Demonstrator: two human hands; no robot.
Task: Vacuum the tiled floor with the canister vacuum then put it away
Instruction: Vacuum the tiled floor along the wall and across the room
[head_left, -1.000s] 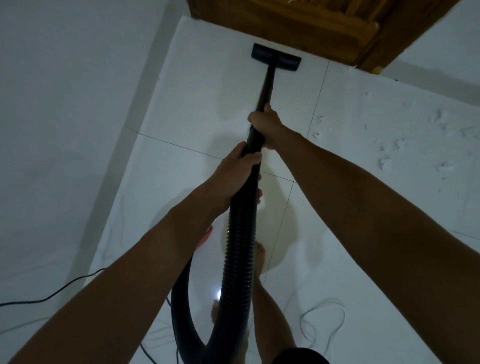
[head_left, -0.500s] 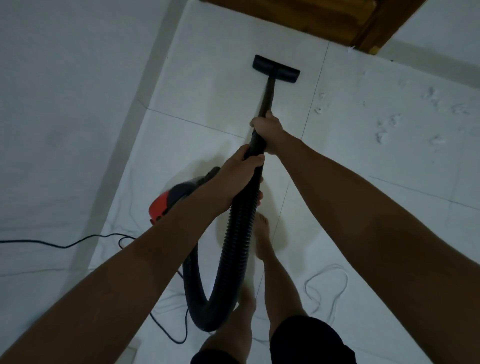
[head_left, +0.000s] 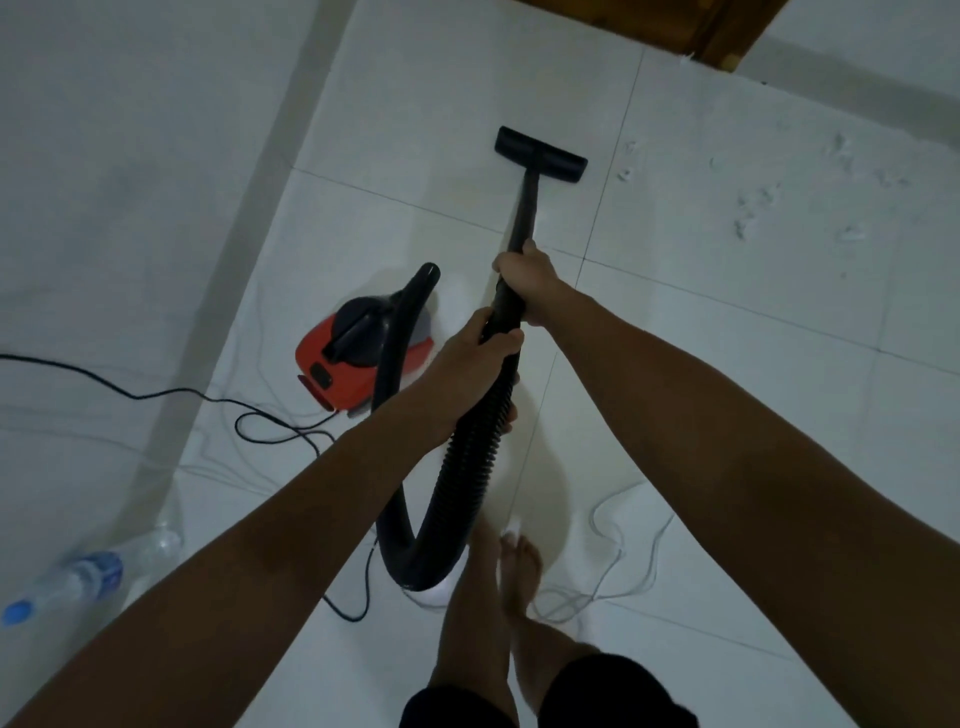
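Both your hands, left (head_left: 475, 358) and right (head_left: 524, 278), are closed around the wand (head_left: 522, 208). The cord (head_left: 270, 421) near your feet may trip you when stepping backward.

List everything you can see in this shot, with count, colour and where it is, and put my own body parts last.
Nozzle: one, black, on the floor ahead.
Wand: one, black, from nozzle up to the hands.
Hose: one, black, ribbed, looping down by the feet.
Canister: one, red and black, on the floor, left.
Cord: one, black, trailing left.
Bottle: one, clear with blue cap, lying lower left.
Debris: several white bits, upper right.
Door: one, brown wood, top.
Left hand: grip on hose.
Right hand: grip on wand.
Feet: bare, bottom centre.
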